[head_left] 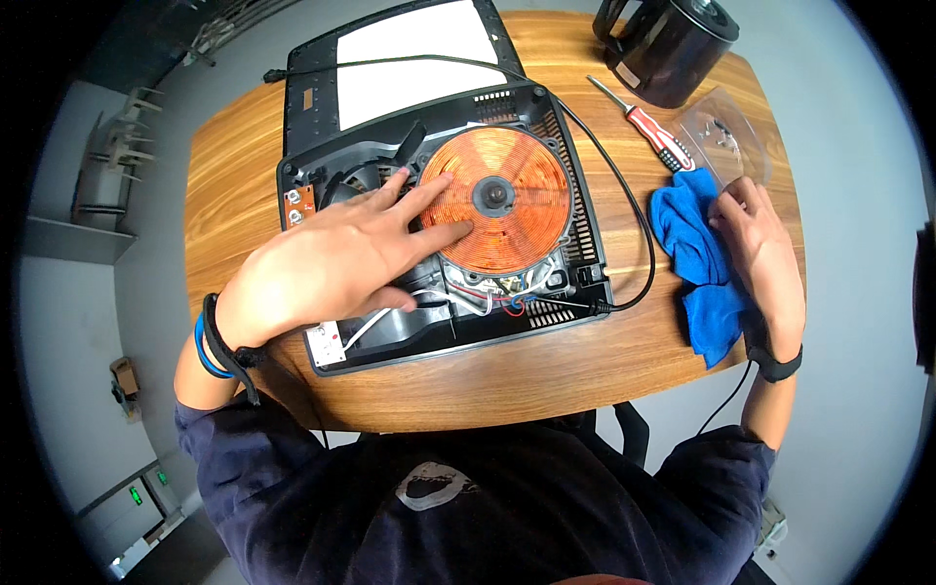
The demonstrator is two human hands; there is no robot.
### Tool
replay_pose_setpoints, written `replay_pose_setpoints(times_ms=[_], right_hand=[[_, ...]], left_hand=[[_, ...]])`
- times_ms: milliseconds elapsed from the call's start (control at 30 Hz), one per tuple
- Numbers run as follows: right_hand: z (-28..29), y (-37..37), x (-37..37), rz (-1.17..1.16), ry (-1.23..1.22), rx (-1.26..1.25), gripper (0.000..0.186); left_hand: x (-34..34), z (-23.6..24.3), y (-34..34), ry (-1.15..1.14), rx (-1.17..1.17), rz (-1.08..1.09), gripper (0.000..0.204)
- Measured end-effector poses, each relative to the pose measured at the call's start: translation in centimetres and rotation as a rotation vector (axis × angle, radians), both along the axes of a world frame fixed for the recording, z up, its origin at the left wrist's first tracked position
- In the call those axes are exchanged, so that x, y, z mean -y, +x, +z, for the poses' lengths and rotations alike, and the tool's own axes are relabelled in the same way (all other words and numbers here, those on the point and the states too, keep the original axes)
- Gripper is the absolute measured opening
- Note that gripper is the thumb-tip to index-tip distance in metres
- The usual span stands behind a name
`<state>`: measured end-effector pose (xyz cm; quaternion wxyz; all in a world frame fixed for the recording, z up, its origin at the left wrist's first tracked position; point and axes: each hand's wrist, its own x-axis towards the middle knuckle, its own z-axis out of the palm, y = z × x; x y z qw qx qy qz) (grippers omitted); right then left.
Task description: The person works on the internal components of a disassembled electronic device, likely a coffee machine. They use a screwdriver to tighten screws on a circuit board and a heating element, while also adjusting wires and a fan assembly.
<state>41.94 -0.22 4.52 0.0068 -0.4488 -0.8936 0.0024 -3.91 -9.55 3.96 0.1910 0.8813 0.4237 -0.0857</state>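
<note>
An opened induction cooker base (458,341) lies on the table with its round copper coil (531,210) exposed. My left hand (341,249) reaches across the base with fingers spread, the fingertips resting on or just over the coil's left side. Part of the black fan (356,183) shows beyond those fingers. At the right, my right hand (756,234) has its fingers curled against a crumpled blue cloth (692,229), seemingly pinching its edge; the fingertips are partly hidden. White, red and blue wires (512,300) run below the coil.
The cooker's top panel (414,73) lies behind the base, white side up. A black power cord (624,185) loops around the right side. A red-and-white screwdriver (648,127), a clear plastic bag (746,146) with small screws and a black kettle (673,49) occupy the back right.
</note>
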Motion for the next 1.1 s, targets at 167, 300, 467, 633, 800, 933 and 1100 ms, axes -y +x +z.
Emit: replay_pose_setpoints(times_ms=[167,300,467,633,800,933,1100], right_hand=[[0.9,-3.9,-1.8,0.100,-0.151,-0.348,0.012],[-0.3,-9.2,-2.0,0.145,-0.415,-0.613,0.015],[-1.0,-13.9,-2.0,0.394,-0.376,-0.647,0.026],[-1.8,-15.3,-2.2,0.457,-0.330,-0.553,0.020],[-1.6,-16.4,-2.0,0.537,-0.319,-0.463,0.020],[-1.2,-17.2,-1.8,0.676,-0.199,-0.440,0.019],[-1.0,-18.0,-1.2,0.724,-0.169,-0.454,0.018]], left_hand=[[-2.9,0.9,2.2,0.037,0.198,0.050,0.054],[-4.8,-1.0,4.2,0.133,0.572,0.074,0.037],[-6.2,-2.0,5.6,0.030,0.736,0.164,0.030],[-6.3,-3.0,4.8,0.064,0.764,0.240,0.019],[-5.9,-3.5,4.3,0.121,0.779,0.219,0.011],[-5.7,-2.7,3.8,0.038,0.744,0.249,0.007],[-5.8,-2.6,2.4,-0.285,0.780,0.333,0.013]])
